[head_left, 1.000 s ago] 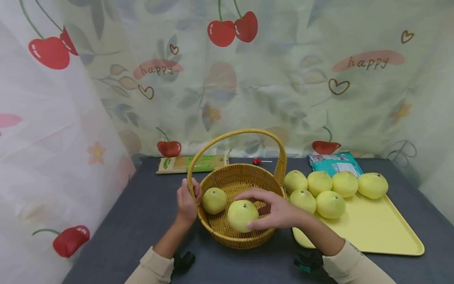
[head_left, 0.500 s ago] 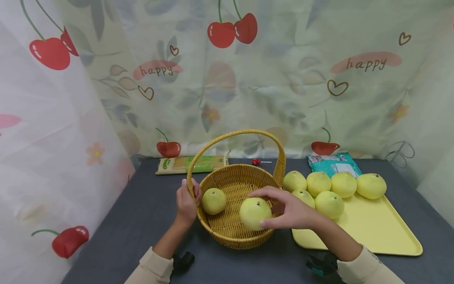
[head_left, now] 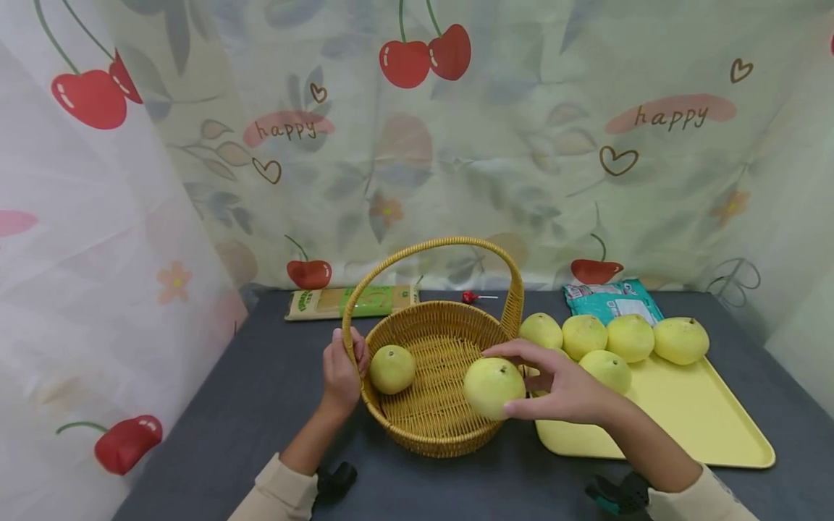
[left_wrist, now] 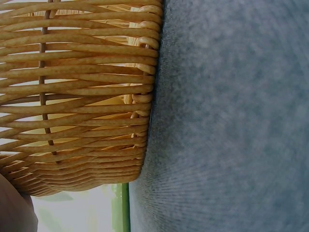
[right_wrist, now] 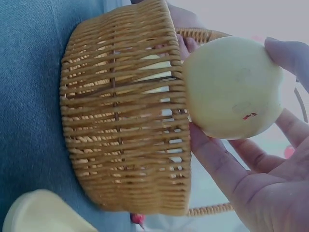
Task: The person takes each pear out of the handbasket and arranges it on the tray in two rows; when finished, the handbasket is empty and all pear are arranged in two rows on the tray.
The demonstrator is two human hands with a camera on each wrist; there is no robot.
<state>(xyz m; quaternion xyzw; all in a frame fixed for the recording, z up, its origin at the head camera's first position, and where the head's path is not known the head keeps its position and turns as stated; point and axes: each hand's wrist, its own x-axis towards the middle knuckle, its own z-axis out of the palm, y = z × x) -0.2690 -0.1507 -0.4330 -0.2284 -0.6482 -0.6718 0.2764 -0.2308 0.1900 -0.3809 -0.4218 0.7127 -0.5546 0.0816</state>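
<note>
A round pale yellow-green melon [head_left: 494,388] is in my right hand [head_left: 554,380], thumb and fingers spread around it. It overlaps the right front rim of the wicker basket [head_left: 443,440] in the head view; the right wrist view shows this melon [right_wrist: 234,87] at rim height. My left hand [head_left: 343,369] grips the foot of the basket's arched handle [head_left: 443,244] on the left. Inside the basket, against its left wall, lies another melon [head_left: 392,369]. The left wrist view shows mostly basket weave [left_wrist: 77,87] and dark tabletop.
Right of the basket is a yellow tray [head_left: 691,427], with several melons [head_left: 628,338] grouped at its back left. Behind stand a teal packet [head_left: 612,300], a red lollipop [head_left: 470,297] and a flat green-and-tan package [head_left: 352,302]. A printed cloth [head_left: 456,181] hangs at the back.
My right hand has moved right with the melon, from over the basket's middle to its right rim. My left hand stays on the handle, and the basket keeps its place.
</note>
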